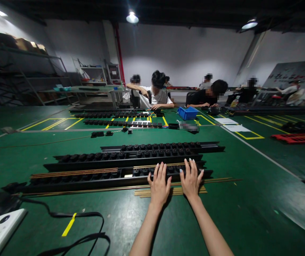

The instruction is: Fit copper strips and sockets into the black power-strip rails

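My left hand point(159, 185) reaches over the nearest black rail point(88, 184), palm down with its fingers spread. To its right, my right hand point(191, 179) is spread in the same way, with its fingertips over the rail's far edge. Neither hand shows anything gripped. Beneath and between them lie several short brass rods point(144, 193) on the green table. Copper-coloured rods point(75, 172) rest along the left part of the nearest rail. Another black rail point(125, 159) with a row of round black parts lies just behind. What the palms touch is hidden.
A white phone-like device point(3, 231) and a black strap point(88, 214) lie at the front left. Farther back are a blue bin point(188, 113), white papers point(232, 124), wired black modules point(123, 123) and a red rail point(298, 138). Several people sit beyond the table.
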`<control>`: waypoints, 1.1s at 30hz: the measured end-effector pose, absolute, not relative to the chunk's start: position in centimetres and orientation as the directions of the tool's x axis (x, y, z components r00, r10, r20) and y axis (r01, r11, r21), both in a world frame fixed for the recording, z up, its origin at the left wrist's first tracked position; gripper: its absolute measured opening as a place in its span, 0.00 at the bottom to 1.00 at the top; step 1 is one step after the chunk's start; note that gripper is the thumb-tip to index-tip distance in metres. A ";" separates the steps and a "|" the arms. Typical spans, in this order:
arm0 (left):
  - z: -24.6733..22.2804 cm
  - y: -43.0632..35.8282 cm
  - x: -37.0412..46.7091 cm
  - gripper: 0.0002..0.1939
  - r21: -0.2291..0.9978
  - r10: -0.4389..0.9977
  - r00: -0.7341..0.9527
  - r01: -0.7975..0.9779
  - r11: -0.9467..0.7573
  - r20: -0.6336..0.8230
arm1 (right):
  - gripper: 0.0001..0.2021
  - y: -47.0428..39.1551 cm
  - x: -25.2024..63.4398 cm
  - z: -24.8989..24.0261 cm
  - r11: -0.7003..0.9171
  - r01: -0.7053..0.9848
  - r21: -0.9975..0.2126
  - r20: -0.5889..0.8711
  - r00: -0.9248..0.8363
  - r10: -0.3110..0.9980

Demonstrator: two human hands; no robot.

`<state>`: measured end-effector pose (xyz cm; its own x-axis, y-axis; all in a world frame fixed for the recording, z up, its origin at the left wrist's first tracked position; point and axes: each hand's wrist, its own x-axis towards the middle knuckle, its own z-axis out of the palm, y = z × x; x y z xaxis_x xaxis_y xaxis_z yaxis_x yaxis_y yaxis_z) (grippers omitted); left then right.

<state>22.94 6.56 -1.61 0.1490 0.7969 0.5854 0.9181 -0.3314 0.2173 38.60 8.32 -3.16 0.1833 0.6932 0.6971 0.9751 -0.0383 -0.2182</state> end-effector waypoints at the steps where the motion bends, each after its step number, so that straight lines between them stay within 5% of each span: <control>1: -1.6 6.6 22.9 0.29 0.220 0.798 0.152 0.916 -0.336 0.584 | 0.24 8.4 38.7 -3.2 -0.047 0.973 -0.224 0.698 0.194 0.689; 33: -1.4 6.5 22.9 0.30 0.196 0.810 0.154 0.929 -0.313 0.566 | 0.26 8.6 38.8 -2.9 -0.103 0.954 -0.283 0.671 0.274 0.689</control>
<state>22.94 6.50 -1.45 0.1537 0.8098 0.5662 0.9292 -0.3133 0.1959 38.82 8.65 -2.93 0.2739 0.6887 0.6713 0.9536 -0.1035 -0.2828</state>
